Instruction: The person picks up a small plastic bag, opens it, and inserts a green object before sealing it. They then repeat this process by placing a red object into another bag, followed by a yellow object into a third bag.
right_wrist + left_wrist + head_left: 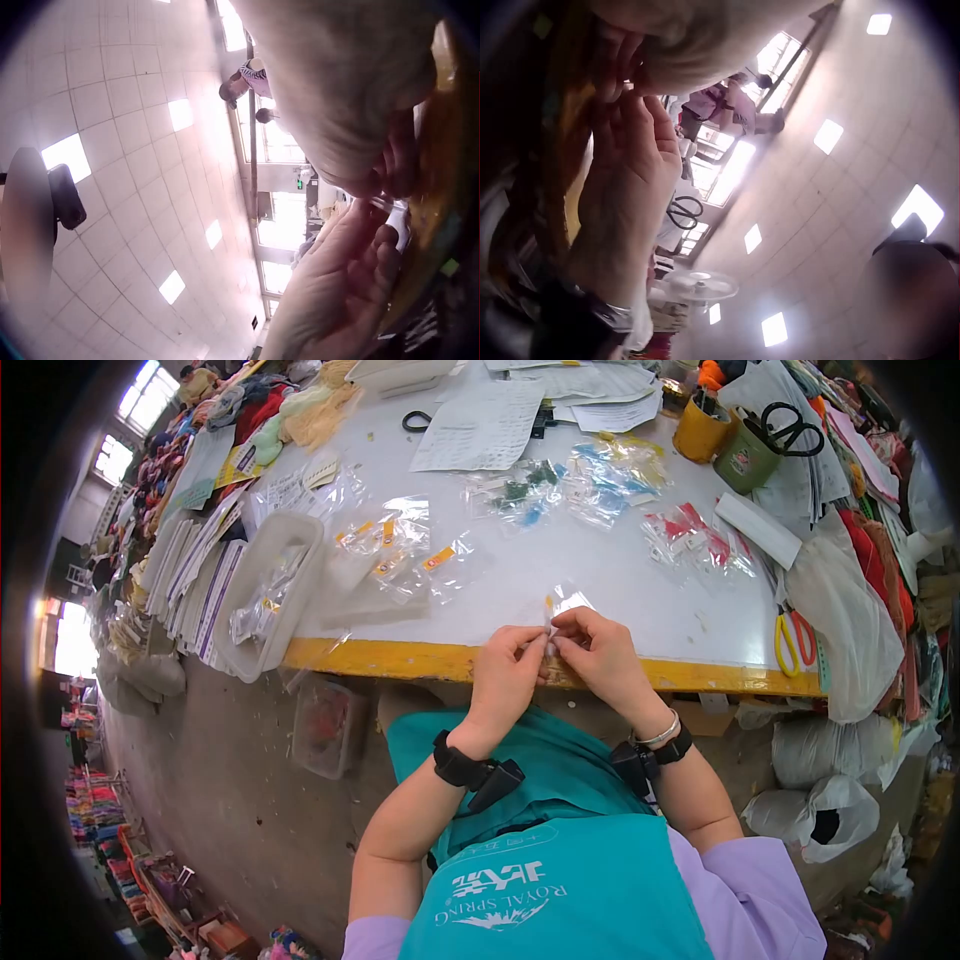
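Observation:
Over the yellow front edge of the table, my left hand (pixel 506 672) and right hand (pixel 608 656) meet fingertip to fingertip. Between them they pinch a small clear plastic bag (pixel 572 598), which juts out past the fingers onto the white tabletop. A bit of orange shows beside it. In the right wrist view, a shiny clear strip (pixel 397 204) shows between the fingers of both hands; most of the bag is hidden by them. The left wrist view has the right hand (pixel 634 180) with bent fingers close against the left.
Clear packets with orange labels (pixel 388 550) lie left of the hands, beside a white plastic bin (pixel 302 540). Packets with red pieces (pixel 700 540) lie to the right. Farther back are paper sheets (pixel 480 425), a green can (pixel 745 458) and black scissors (pixel 795 432).

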Demonstrator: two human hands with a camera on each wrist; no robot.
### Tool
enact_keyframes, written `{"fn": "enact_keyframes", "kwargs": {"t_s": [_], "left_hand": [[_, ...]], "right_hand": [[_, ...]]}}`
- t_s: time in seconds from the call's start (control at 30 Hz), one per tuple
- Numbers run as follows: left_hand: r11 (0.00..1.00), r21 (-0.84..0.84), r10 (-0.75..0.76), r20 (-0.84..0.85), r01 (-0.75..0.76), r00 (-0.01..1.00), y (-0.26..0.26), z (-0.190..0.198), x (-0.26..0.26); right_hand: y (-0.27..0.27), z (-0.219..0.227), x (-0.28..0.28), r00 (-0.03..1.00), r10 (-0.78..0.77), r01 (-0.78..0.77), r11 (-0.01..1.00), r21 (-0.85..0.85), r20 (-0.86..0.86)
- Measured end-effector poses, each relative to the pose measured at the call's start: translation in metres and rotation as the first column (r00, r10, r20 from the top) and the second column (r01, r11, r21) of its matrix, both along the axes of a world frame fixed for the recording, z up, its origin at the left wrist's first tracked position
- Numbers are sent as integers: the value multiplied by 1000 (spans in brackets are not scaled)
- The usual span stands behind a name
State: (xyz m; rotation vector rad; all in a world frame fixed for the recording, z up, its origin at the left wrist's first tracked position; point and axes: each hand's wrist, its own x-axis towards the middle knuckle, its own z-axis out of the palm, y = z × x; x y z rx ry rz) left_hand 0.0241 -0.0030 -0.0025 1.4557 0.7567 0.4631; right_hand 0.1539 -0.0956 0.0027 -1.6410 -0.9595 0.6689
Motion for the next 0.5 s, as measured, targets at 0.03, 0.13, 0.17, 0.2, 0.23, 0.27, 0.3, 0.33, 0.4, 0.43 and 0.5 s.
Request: {"fn": "enact_keyframes", "kwargs": {"t_s": [0.03, 0.13, 0.17, 0.2, 0.23, 0.27, 0.3, 0.33, 0.4, 0.43, 0.5], "left_hand": [[1000, -17, -17, -17, 17, 1000, 5, 0, -3], [990, -142, 8, 59, 0, 998, 7, 2, -7], [981, -196, 30, 106, -9, 994, 6, 5, -7], [979, -206, 29, 125, -3, 992, 6, 8, -7], [976, -216, 28, 145, 4, 989, 5, 12, -7], [974, -226, 27, 166, 12, 986, 4, 14, -7], [974, -225, 31, 159, 5, 987, 4, 14, -8], [975, -223, 37, 152, -2, 988, 5, 13, -10], [971, -238, 52, 154, -14, 987, 8, 12, -13], [966, -257, 59, 162, -15, 985, 9, 12, -14], [966, -258, 60, 175, -13, 983, 11, 8, -15]], "right_hand": [[0, -2, -1, 1000, -1, 1, 1000, 11, -18], [0, -1, -5, 998, -13, 17, 998, 64, -66], [0, 3, -7, 999, -16, 18, 999, 52, -32], [-1, 9, -9, 1000, -20, 20, 999, 39, 3], [-1, 14, -11, 999, -23, 22, 999, 26, 38], [-1, 16, -12, 999, -23, 21, 999, 33, 37], [-1, 17, -13, 999, -21, 19, 999, 39, 35], [0, 18, -13, 999, -17, 15, 999, 45, 33], [0, 18, -16, 998, -27, 22, 997, 75, 62], [0, 18, -17, 996, -34, 27, 996, 89, 76], [0, 17, -18, 996, -41, 34, 995, 92, 79]]}}
